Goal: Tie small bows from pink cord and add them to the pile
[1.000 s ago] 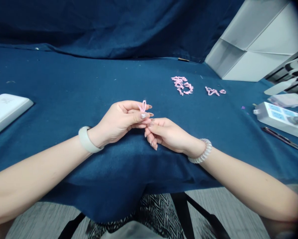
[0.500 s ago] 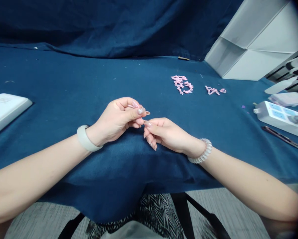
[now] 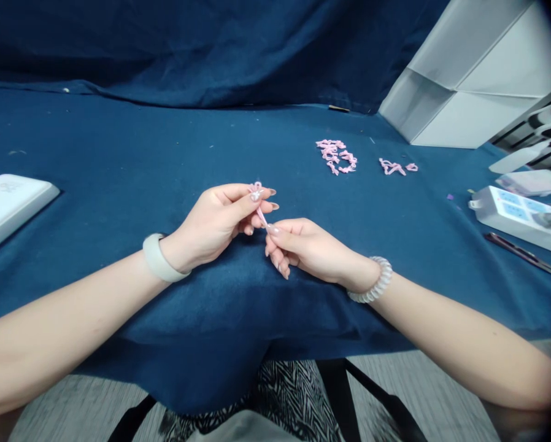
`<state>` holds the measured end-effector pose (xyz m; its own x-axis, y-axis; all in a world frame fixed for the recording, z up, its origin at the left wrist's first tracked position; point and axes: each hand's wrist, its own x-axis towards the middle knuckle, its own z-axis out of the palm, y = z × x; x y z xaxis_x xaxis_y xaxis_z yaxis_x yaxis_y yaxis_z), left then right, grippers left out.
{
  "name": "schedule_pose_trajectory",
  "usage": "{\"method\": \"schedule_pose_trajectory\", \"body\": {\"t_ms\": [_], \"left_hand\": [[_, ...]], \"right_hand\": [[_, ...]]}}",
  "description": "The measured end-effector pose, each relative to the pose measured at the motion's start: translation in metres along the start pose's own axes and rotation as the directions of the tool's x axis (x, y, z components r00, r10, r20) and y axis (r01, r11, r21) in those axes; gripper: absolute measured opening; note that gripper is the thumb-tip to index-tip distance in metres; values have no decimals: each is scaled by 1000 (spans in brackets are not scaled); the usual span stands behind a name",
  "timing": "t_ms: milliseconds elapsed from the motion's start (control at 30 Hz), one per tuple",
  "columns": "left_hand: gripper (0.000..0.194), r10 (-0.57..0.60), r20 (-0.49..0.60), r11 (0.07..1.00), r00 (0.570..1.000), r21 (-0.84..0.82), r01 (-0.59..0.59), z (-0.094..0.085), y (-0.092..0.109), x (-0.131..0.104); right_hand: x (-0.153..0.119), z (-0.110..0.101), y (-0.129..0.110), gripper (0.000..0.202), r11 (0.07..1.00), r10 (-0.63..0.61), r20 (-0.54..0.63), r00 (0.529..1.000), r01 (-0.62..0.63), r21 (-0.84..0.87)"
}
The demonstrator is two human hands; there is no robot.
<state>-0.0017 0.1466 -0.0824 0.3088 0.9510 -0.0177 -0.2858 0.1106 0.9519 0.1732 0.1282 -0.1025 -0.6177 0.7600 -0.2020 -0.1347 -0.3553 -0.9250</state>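
Observation:
A thin pink cord (image 3: 261, 216) runs between my two hands above the near part of the blue cloth. My left hand (image 3: 227, 212) pinches it between thumb and forefinger, and a small loop stands up above the fingertips. Lower and to the right, my right hand (image 3: 303, 245) grips the cord's other end between thumb and forefinger. Part of the cord is hidden under the fingers. Beyond my hands lies a cluster of small pink knotted cord pieces (image 3: 331, 155), with a smaller group of pink pieces (image 3: 393, 167) to its right.
A white power strip (image 3: 517, 212) and dark tweezers (image 3: 521, 253) lie at the right. White boxes (image 3: 478, 120) stand at the back right. At the left edge is a white flat device (image 3: 15, 202). Blue cloth (image 3: 142, 147) covers the table.
My left thumb and fingers have shifted on the cord, and its loop and a stretch between the hands now show. My right hand has stayed nearly still.

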Motion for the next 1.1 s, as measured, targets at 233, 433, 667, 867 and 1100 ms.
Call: {"method": "schedule_pose_trajectory", "body": {"t_ms": [233,433,667,867,1100], "left_hand": [[17,-1,54,993,999,-120,8,-2,0,-2],[17,-47,114,979,992,-193,68,-3,1,-3],[24,-43,81,992,996,-116,52,-4,-7,1],[20,-57,70,990,996,-124,65,-5,-10,-1],[21,-28,113,987,993,-157,46,-4,-12,-2]], "right_hand": [[1,0,2,38,992,-4,-58,998,11,127],[2,-1,2,32,976,-49,-147,988,79,204],[2,0,-1,34,987,-106,-289,951,136,86],[1,-3,-4,37,983,-179,-334,925,157,-92],[2,-6,-5,38,974,-214,-380,900,167,-153]]}}
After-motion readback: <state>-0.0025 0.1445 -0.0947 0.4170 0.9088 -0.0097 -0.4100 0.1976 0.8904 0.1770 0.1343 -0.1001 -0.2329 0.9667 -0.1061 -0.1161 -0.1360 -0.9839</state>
